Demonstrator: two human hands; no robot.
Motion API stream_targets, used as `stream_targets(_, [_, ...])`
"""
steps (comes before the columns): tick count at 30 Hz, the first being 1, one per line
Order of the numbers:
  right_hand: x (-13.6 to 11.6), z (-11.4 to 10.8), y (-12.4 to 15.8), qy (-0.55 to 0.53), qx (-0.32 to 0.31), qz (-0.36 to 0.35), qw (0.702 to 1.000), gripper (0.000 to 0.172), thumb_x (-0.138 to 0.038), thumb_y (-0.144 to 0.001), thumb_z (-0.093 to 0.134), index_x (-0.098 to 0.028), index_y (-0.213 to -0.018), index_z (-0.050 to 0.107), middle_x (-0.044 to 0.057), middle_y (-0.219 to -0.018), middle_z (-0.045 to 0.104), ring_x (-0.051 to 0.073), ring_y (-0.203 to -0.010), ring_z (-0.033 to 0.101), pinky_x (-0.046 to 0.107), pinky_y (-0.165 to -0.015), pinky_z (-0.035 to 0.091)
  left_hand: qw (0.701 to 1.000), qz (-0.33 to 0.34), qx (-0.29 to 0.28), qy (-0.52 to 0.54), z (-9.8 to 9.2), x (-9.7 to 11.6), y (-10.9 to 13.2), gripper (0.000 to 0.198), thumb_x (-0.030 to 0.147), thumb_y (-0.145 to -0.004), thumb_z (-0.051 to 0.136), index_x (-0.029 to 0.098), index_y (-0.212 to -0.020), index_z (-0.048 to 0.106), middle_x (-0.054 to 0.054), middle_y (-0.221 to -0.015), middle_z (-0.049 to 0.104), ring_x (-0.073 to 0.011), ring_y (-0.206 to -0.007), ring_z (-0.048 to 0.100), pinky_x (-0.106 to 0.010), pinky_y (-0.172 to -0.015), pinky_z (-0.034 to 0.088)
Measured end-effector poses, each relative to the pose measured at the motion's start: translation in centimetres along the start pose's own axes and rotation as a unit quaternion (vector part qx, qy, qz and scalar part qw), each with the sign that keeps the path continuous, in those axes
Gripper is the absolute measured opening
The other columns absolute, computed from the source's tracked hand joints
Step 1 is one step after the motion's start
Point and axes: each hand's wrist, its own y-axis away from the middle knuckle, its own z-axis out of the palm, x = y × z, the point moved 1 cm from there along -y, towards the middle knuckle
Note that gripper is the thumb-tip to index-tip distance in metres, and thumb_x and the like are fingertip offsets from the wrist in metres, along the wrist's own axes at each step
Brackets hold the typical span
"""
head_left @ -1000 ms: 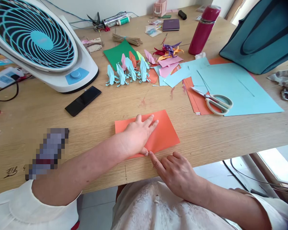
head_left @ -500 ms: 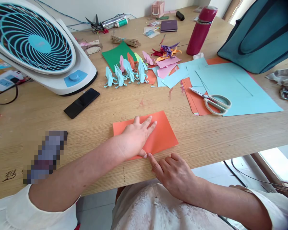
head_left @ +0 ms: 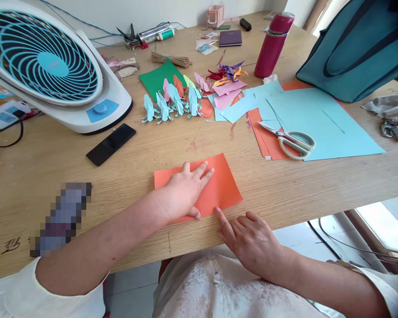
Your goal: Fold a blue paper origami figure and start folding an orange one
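Orange paper point(head_left: 223, 187): a rectangle lying flat on the tabletop point(head_left: 135, 176), close to its near edge.
Left hand point(head_left: 185, 190): palm down over the orange paper, fingers spread, grasping nothing.
Right hand point(head_left: 252, 236): one finger stretched to the orange paper's near edge, the others curled under; cannot tell whether they are clenched.
Scissors point(head_left: 298, 143): pale-handled, lying to the right on coloured paper.
Folded paper figures point(head_left: 164, 108): light-blue ones clustered in front of the green sheet point(head_left: 155, 77).
Black phone point(head_left: 111, 144): flat, just in front of the fan point(head_left: 53, 64).
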Motion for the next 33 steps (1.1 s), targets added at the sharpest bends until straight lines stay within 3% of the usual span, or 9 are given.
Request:
stream_targets(11, [1.4,-0.4,1.3,0.007,0.024,0.040,0.999,0.041,-0.016,-0.096,0.052,0.004,-0.131,0.050,0.000,-0.061,0.060,0.016,-0.053,0.049,0.037,-0.058,0.025,1.000,0.006,0.002,-0.001,0.0,-0.1,-0.1,0.128,0.062,-0.060,0.083,0.024,-0.159,0.012,-0.012,-0.166,0.005,-0.0440,-0.128,0.039,-0.045,-0.089,0.056])
stream_targets(25, [3.9,-0.9,3.5,0.018,0.006,0.084,0.996,0.038,-0.020,-0.101,0.045,0.000,-0.133,0.051,-0.001,-0.061,0.061,0.017,-0.052,0.051,0.037,-0.058,0.024,1.000,0.007,0.012,0.004,0.3,-0.2,-0.1,0.126,0.058,-0.060,0.084,0.026,-0.159,0.012,-0.010,-0.167,0.005,-0.0427,-0.125,0.041,-0.045,-0.089,0.055])
stream_targets(29, [5.2,-2.4,1.8,0.021,0.044,0.083,0.995,0.030,-0.023,-0.101,0.047,-0.005,-0.118,0.062,0.001,-0.062,0.058,0.018,-0.056,0.050,0.036,-0.059,0.027,1.000,0.005,0.006,0.013,0.3,-0.2,-0.1,0.129,0.056,-0.059,0.086,0.025,-0.159,0.010,-0.010,-0.167,0.004,-0.0437,-0.128,0.039,-0.044,-0.085,0.057])
stream_targets(33, [6.3,-3.5,-3.2,-0.082,0.057,0.081,0.992,0.031,-0.008,-0.096,0.044,-0.010,-0.123,0.057,0.006,-0.084,0.062,0.019,-0.071,0.055,0.034,-0.066,0.038,1.000,0.001,0.014,0.012,0.3,-0.1,-0.1,0.126,0.053,-0.058,0.087,0.027,-0.158,0.015,-0.010,-0.166,0.008,-0.0446,-0.134,0.034,-0.043,-0.084,0.057])
